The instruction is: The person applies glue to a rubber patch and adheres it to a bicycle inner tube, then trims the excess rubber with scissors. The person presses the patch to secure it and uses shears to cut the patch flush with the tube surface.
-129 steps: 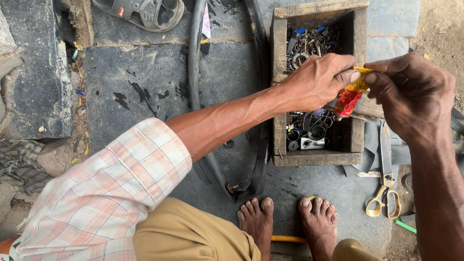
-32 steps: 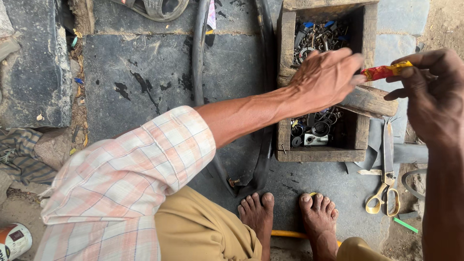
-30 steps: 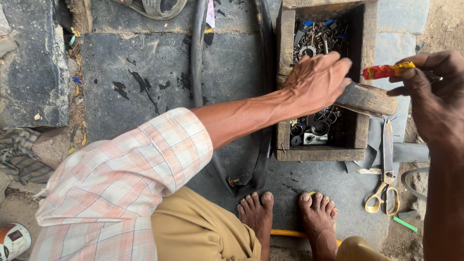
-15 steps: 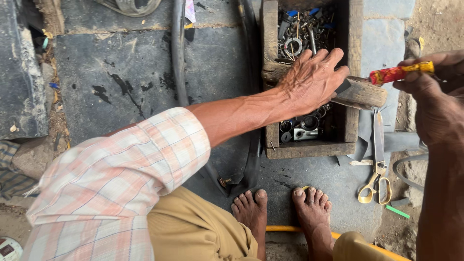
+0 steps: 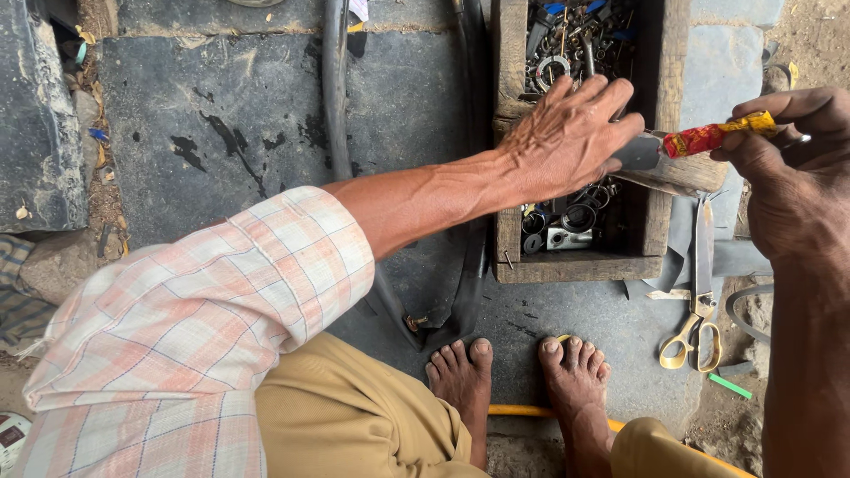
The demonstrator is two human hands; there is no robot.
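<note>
— Since a moment ago, my left hand has settled flat, fingers spread, on the dark patch over the box.
— And the right?
— Right hand pinches the red tube, nozzle touching the patch.

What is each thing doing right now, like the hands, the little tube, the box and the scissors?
Left hand: fingers spread, pressing a dark piece over the box.
Right hand: pinching the tube.
Red-and-yellow tube: held level, tip toward the dark piece.
Wooden box: open, filled with metal parts.
Scissors: lying on the ground; closed.
Black rubber tube: lying on the stone slab.
</note>
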